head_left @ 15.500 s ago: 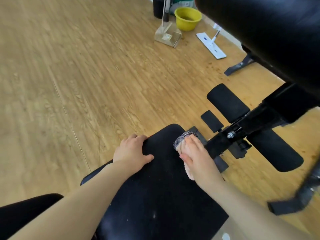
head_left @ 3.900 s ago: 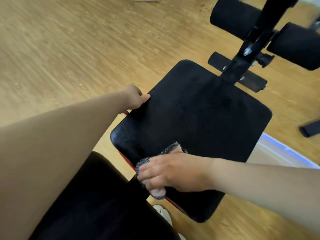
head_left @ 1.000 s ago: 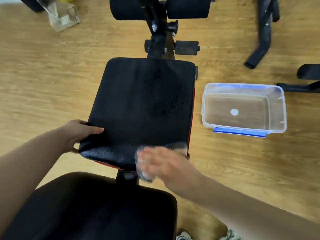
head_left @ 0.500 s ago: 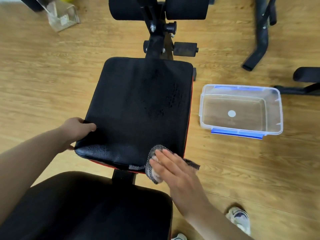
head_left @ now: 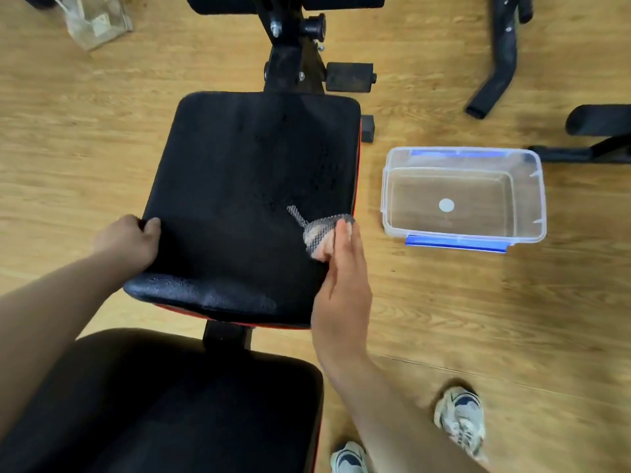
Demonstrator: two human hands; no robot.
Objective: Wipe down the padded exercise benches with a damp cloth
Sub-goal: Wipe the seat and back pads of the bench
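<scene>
- Right hand (head_left: pixel 341 278) gripping damp cloth (head_left: pixel 321 230), now up at right edge of seat pad (head_left: pixel 246 186), moved from near corner half a second ago.
- Left hand (head_left: pixel 131 238) closed on pad's left edge, steadying.
- Near edge glistening wet; likely working forward along right side next.
- Clear tub (head_left: pixel 462 196) on floor beside pad.

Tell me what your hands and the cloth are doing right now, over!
Left hand gripping seat pad edge. Right hand pressing cloth on pad's right side. Clear tub on floor beside bench, nothing blocking.
</scene>
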